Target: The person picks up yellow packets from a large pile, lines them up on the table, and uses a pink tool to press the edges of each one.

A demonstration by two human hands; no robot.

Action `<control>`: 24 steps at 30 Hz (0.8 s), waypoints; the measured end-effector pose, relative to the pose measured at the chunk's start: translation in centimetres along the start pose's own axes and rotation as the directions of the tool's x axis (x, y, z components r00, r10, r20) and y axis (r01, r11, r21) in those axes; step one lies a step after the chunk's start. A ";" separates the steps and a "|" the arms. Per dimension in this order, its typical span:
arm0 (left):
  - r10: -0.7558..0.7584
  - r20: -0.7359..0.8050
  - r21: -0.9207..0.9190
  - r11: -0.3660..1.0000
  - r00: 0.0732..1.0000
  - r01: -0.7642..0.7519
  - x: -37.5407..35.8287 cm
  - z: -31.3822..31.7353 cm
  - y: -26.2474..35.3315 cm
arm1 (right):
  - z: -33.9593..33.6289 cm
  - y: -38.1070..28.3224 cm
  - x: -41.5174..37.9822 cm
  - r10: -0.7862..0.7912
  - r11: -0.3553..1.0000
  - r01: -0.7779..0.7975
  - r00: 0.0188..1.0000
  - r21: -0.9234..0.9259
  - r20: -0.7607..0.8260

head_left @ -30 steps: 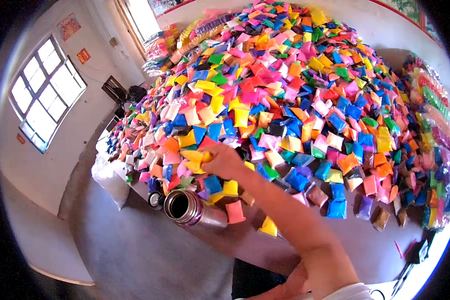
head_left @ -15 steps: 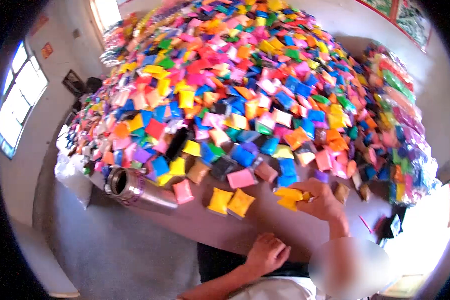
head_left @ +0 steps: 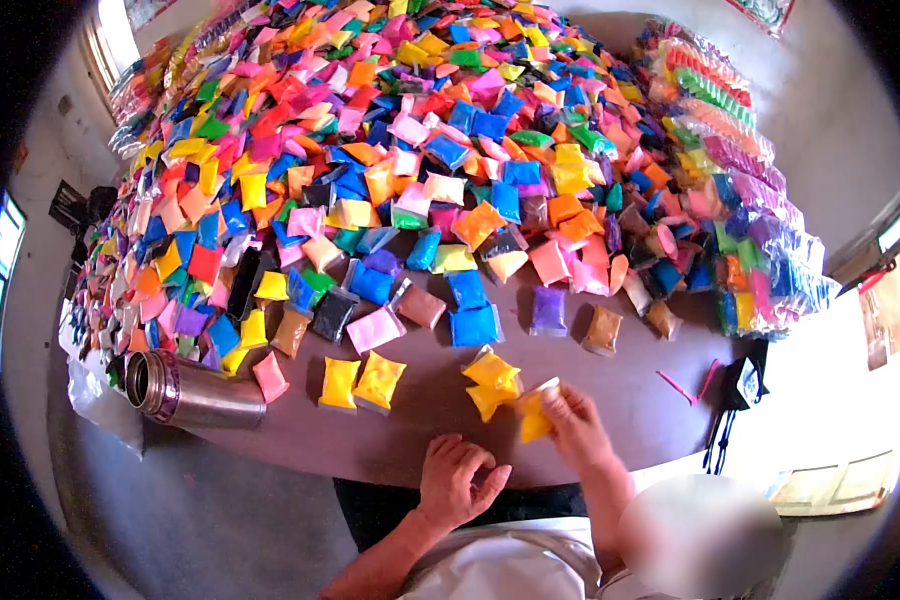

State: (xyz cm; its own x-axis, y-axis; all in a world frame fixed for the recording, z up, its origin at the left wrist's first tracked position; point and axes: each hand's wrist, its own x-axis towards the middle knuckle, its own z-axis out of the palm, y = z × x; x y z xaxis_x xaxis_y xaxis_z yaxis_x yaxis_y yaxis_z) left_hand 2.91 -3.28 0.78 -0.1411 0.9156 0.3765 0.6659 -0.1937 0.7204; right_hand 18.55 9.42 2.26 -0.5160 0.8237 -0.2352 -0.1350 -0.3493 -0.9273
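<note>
My right hand [head_left: 578, 428] pinches a small yellow packet [head_left: 536, 415] in clear plastic, held over the brown table by its upper edge. Close to its left lie two more yellow packets [head_left: 492, 384], one overlapping the other. Another pair of yellow packets [head_left: 358, 382] lies side by side farther left. My left hand [head_left: 460, 482] rests at the near table edge, fingers curled in and nothing visible in them. Beyond the hands are a blue packet [head_left: 475, 326], a purple packet [head_left: 548, 311] and a brown packet [head_left: 602, 330].
A huge heap of coloured packets [head_left: 390, 170] covers the back of the table [head_left: 430, 420]. At left a steel flask [head_left: 210, 392] lies on its side. Large clear bags of packets [head_left: 760, 220] stand at right, near a black item with cords [head_left: 742, 385] and a pink strip [head_left: 676, 388].
My right hand has drawn back towards me, with a yellow packet in its fingers; two yellow packets now lie beside it on the table. The camera view has shifted right and down.
</note>
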 end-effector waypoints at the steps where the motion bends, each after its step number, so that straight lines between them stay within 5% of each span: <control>1: 0.016 0.009 -0.010 1.000 1.000 -0.016 0.2 -0.2 0.1 | 1.1 0.6 -0.9 0.047 0.999 -0.047 0.999 -0.006 0.012; 3: 0.018 -0.005 0.015 1.000 1.000 -0.018 0.1 -0.1 0.0 | 2.8 0.9 -2.5 0.157 0.988 -0.156 0.986 -0.019 0.049; 5: 0.014 -0.024 0.045 0.999 1.000 -0.013 0.1 -0.1 0.0 | 4.3 0.3 -3.6 0.040 0.999 -0.037 0.989 -0.024 0.140; 9: 0.016 0.014 0.059 0.998 1.000 -0.017 0.1 -0.2 -0.1 | 3.8 0.1 -3.9 0.057 0.993 -0.039 0.983 -0.110 0.172; 11: 0.014 0.014 0.065 0.998 1.000 -0.015 0.2 -0.1 -0.1 | 3.8 -0.3 -3.6 0.161 0.979 -0.142 0.979 -0.144 0.127; 19: 0.036 -0.035 0.022 0.999 0.999 -0.035 0.2 0.2 -0.3 | 3.2 1.6 -3.5 0.086 0.987 -0.076 0.994 -0.140 0.067; 24: 0.046 -0.029 0.038 0.998 0.998 -0.045 0.3 0.1 -0.3 | 2.3 0.7 -3.2 0.114 0.991 -0.126 0.968 0.040 0.225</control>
State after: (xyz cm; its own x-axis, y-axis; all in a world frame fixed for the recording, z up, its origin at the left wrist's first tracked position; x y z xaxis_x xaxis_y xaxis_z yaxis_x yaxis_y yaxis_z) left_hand 2.78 -2.88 0.64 -0.1316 0.8949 0.4265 0.6990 -0.2212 0.6800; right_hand 18.17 5.50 2.99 -0.7051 0.6566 -0.2678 -0.1023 -0.4679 -0.8778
